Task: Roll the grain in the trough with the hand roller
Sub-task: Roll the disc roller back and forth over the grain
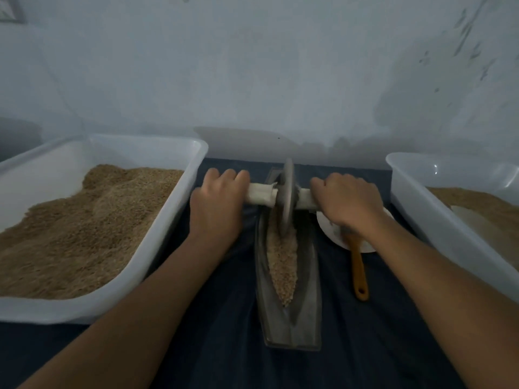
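The trough (289, 313) is lying lengthwise on the dark cloth (213, 318), its near end pointing at the person and its far end toward the wall (252, 66), probably so the wheel can be pushed straight out and pulled straight back along the groove. The grain (282, 262) is sitting in that groove as a long pale strip, tapering to a point at the near end and widening toward the wheel; it is looking coarse and crumbly, paler than the brown heaps at the sides.

Farther along, the roller (287, 200) is standing upright on edge in the groove, a grey disc on a pale cross-axle, its lower rim biting into the far part of the grain. The left hand (217, 200) is gripping the left handle with its fingers curled over the top, and the right hand (346, 203) is gripping the right handle likewise. Holding both sides evenly is likely keeping the disc vertical and letting the arms bear down on it.

Just right of the trough, a brush (359, 265) with an orange handle is resting with its head on a white plate (332, 234), seemingly ready for sweeping out meal. A white tub (168, 220) of brown grain is flanking the left side, and a second tub (421, 209) the right, both within reach.
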Available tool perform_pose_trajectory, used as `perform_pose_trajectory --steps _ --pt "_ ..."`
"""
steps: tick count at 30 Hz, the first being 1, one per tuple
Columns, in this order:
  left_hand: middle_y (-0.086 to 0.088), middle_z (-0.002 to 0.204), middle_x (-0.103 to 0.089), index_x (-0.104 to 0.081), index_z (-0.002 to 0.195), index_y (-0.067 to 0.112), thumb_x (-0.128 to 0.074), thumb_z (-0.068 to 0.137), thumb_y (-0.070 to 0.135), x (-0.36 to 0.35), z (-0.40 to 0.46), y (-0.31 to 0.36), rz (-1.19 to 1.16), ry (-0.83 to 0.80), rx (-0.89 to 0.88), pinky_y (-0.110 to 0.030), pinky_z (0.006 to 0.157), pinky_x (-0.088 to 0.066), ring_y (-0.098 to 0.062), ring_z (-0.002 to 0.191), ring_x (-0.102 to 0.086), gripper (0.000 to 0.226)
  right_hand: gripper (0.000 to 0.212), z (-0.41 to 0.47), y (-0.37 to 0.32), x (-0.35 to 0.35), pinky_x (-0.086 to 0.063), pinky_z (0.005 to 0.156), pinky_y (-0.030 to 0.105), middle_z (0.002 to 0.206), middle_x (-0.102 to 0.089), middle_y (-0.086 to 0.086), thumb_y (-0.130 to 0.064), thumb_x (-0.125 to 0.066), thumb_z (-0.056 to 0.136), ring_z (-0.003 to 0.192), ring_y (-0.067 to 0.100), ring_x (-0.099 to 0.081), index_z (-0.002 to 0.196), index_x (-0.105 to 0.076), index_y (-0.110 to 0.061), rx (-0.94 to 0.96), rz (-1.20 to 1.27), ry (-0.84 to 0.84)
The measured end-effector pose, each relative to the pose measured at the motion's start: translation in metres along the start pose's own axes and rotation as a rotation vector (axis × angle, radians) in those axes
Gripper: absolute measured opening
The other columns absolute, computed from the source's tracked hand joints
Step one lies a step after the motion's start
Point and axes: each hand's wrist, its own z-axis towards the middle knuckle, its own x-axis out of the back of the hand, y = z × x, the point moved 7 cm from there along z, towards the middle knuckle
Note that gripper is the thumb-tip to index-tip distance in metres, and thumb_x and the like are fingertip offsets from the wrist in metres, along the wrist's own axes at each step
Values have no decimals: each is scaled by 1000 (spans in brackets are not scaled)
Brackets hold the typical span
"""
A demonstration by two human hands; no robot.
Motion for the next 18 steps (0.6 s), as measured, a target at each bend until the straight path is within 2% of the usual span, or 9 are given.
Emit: perform_pose_trajectory --steps 2,4,5,7,10,13,18 --pt "0 94 -58 -45 94 23 -73 89 20 -1 13 3 40 5 33 -36 53 -27 -26 95 -52 29 30 15 3 -12 -24 55 35 83 -53 6 -30 -26 98 71 24 -48 85 -49 -18 20 -15 -160" --pt "-1 93 -58 -46 93 22 -71 89 18 2 15 8 39 7 28 -37 55 -29 -28 94 -52 26 23 13 6 -17 -24 55 35 85 -52 6 -25 -31 100 72 24 -48 87 -48 -18 4 18 -200" --pt "-2 94 -58 -47 95 21 -69 89 15 5 11 9 32 9 13 -37 55 -30 -28 95 -51 24 28 7 7 -14 -23 55 35 83 -53 6 -28 -30 101 70 24 -48 85 -50 -17 -16 41 -163" --pt "-4 98 -56 -47 100 19 -67 87 10 10 -6 8 18 9 -24 -37 56 -30 -29 96 -50 26 43 -14 4 -2 -21 53 34 70 -54 5 -36 -29 101 62 23 -47 72 -53 -15 -49 94 15" --pt "-7 104 -52 -46 105 16 -73 77 -2 17 -46 1 -40 -37 -98 -38 60 -39 -30 96 -48 42 50 -64 -13 24 -23 47 30 51 -44 -4 -38 -29 99 45 16 -39 56 -48 -21 39 55 297" --pt "-7 106 -50 -49 109 15 -76 68 -4 32 -80 -3 -75 -51 -163 -43 65 -51 -27 92 -47 52 41 -104 -22 38 -30 46 31 54 -41 -6 -32 -35 100 46 16 -37 63 -47 -20 170 91 412" --pt "-7 109 -50 -51 115 14 -75 68 -2 38 -94 -3 -42 -70 -164 -46 66 -52 -28 93 -48 55 33 -125 -25 46 -21 52 31 60 -38 -5 -28 -39 98 51 17 -32 67 -45 -18 264 100 524"
